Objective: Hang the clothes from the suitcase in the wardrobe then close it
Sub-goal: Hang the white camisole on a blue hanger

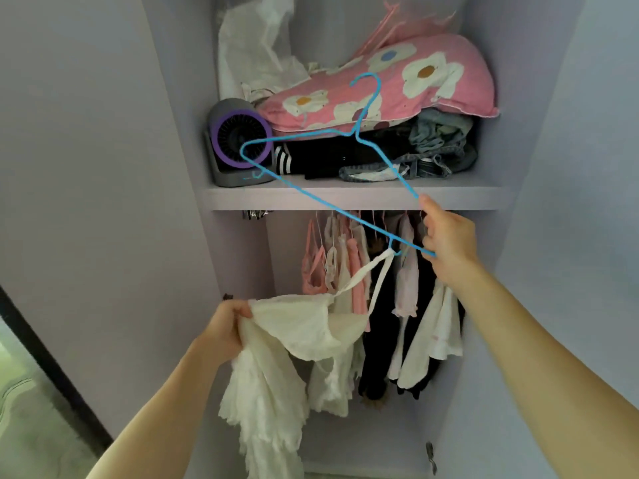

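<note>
I face the open wardrobe (103,167). My right hand (447,242) grips one end of a thin blue hanger (313,197), held tilted in front of the shelf with its hook pointing up. One strap of a cream-white strappy dress (276,368) is looped over a small notch on the hanger's lower bar. My left hand (228,331) holds the dress's top edge at its other side, lower left. The rest of the dress hangs down between my arms. The suitcase is out of view.
Several pink, white and black garments (363,281) hang on the rail under the shelf (352,198). On the shelf sit a grey fan with a purple ring (240,146), folded dark clothes and jeans (428,150), and a pink flowered pillow (390,81). Wardrobe doors stand open on both sides.
</note>
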Demonstrator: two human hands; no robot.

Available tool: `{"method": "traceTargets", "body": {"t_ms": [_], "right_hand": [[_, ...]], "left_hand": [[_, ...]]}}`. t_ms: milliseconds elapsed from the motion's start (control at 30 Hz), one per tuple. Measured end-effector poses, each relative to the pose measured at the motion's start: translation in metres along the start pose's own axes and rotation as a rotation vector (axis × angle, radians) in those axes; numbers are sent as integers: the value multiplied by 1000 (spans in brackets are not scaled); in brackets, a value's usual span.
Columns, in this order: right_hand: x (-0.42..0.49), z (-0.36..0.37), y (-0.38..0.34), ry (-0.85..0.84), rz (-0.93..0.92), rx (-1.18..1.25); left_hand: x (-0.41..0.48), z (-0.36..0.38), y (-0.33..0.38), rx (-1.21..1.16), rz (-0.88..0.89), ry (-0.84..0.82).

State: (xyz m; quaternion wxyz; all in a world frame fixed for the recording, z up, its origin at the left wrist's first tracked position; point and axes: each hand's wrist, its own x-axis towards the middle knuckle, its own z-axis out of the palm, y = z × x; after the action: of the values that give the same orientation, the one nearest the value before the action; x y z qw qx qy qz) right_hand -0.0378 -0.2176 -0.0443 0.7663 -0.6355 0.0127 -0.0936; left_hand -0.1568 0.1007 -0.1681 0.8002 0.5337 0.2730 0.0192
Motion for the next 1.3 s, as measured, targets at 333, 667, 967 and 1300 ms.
{"method": "traceTargets", "body": {"t_ms": [333, 667, 967, 1300], "right_hand": [[-42, -13, -28, 96, -131, -163], [-39, -64, -31, 37, -32, -55], [-25, -91, -34, -15, -20, -34], [-14, -92, -17, -47, -17, -60]], "left_hand": [[-35, 24, -18, 357, -238, -112], [-60, 74, -9, 122, 36, -17], [-68, 106, -30, 212, 10, -183], [-60, 103, -29, 823, 151, 195]]}}
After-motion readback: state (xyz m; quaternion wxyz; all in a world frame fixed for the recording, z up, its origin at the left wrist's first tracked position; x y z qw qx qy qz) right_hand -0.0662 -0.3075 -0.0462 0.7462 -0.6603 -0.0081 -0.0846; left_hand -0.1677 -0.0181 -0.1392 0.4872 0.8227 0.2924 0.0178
